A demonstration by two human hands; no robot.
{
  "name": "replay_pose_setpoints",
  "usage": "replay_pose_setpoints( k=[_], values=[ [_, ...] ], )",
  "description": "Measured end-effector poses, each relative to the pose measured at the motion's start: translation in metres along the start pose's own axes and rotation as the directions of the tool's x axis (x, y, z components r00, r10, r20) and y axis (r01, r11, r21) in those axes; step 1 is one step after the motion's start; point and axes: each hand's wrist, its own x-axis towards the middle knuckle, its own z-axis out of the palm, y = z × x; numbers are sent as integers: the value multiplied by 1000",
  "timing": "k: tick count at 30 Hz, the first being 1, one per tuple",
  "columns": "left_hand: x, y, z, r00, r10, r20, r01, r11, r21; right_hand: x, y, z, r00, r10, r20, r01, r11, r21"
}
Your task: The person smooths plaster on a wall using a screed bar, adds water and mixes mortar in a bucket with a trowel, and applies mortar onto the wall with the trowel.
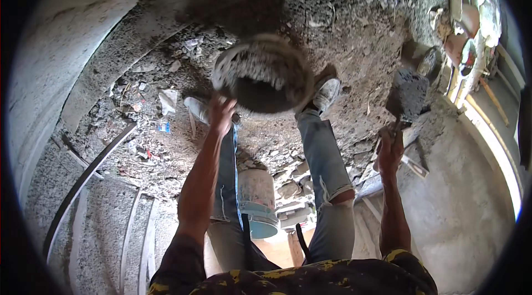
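Note:
My left hand (223,113) is closed on the near left rim of a round, mortar-caked bucket (305,76). The bucket is tipped toward me, above and between my shoes, and is smeared by motion. Grey wet mortar (260,62) lines its far inner side, and its near part is dark. Out to the right, my right hand (390,149) is wrapped round the handle of a trowel. A thick heap of grey mortar (409,94) lies on the trowel's blade and hides most of it.
Rubble and litter cover the dirt floor (354,95). A white-and-teal bucket (257,201) stands between my legs. A rough wall (94,29) curves along the left and far side. A dark curved strip (91,170) lies at left; planks (482,106) and clay-coloured pots (457,45) are at right.

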Motion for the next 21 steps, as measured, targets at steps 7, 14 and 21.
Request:
replay_pose_setpoints(
  k=[7, 14, 21],
  values=[
    [35, 2, 87, 978, -6, 209, -153, 662, 734, -17, -1, 6, 894, -358, 272, 373, 928, -7],
    [-102, 88, 139, 990, -140, -19, 122, 776, 618, 50, -58, 152, 778, -477, 409, 550, 831, -78],
    [-292, 134, 3, 977, -160, -143, 131, -82, 988, 40, -153, 120, 667, 7, 745, 217, 955, -203]
  ],
)
